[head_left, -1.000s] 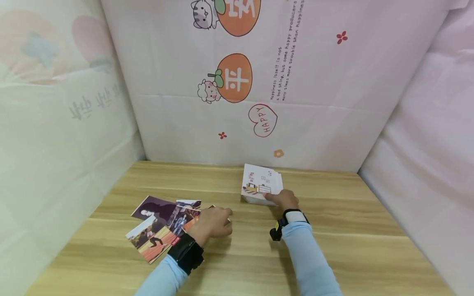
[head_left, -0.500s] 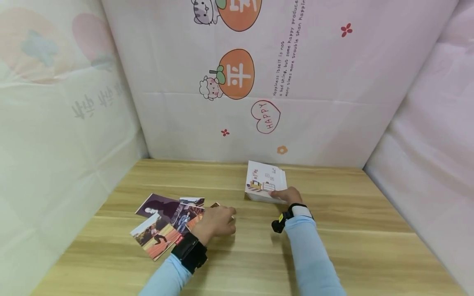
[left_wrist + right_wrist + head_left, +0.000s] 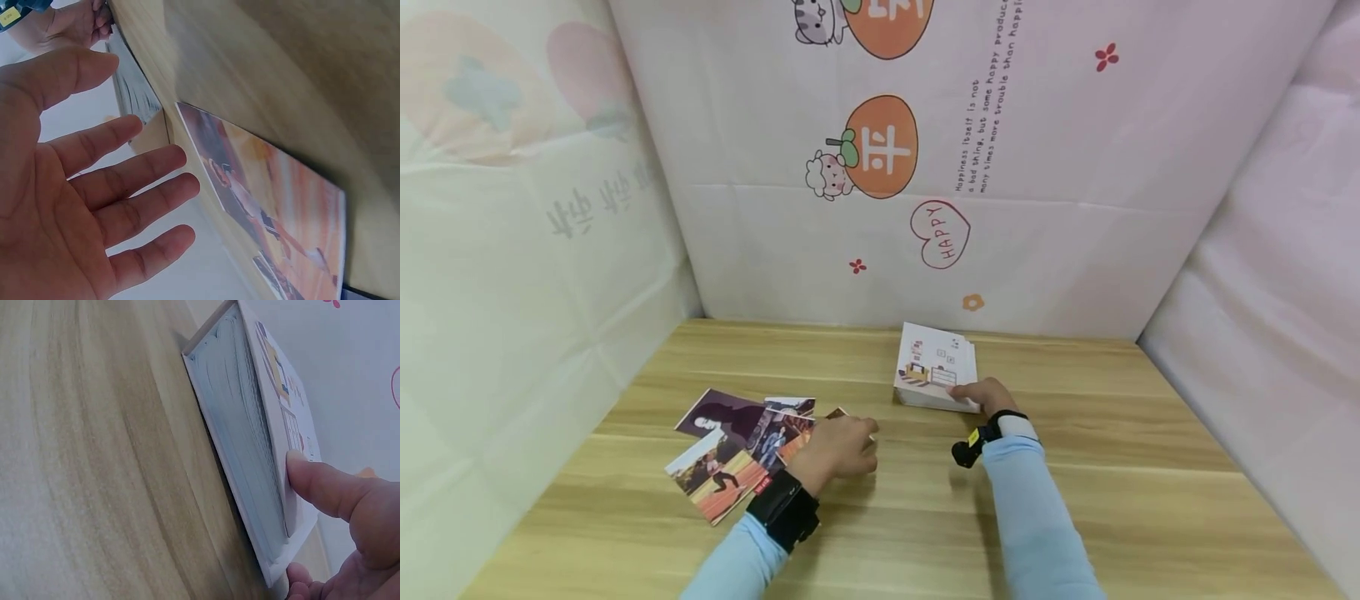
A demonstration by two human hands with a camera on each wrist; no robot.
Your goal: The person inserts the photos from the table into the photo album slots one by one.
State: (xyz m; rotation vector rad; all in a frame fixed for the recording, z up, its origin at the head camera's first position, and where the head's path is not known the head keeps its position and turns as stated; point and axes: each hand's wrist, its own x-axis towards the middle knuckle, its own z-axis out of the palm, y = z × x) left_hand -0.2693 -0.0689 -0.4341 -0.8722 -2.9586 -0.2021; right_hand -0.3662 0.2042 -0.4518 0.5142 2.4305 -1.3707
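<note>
A thick photo album point(image 3: 934, 358) with a white illustrated cover lies closed near the back wall. My right hand point(image 3: 988, 393) grips its near right corner. In the right wrist view the thumb point(image 3: 325, 487) presses on the cover, and the other fingers curl at the album's side. Several loose photos point(image 3: 718, 479) overlap on the table to the left. My left hand point(image 3: 838, 450) hovers beside them with nothing in it. The left wrist view shows its fingers point(image 3: 137, 181) spread and relaxed near a photo point(image 3: 275, 200) of a person on an orange-red ground. That hand partly covers one photo in the head view.
The wood-grain table point(image 3: 1120, 500) is enclosed by white printed cloth on the back point(image 3: 760, 250), left and right sides. Wrist-worn cameras point(image 3: 786, 508) sit on both wrists.
The head view has shifted slightly, so the whole scene sits a little higher and to the right. Both hands keep about the same place relative to the album and photos.
</note>
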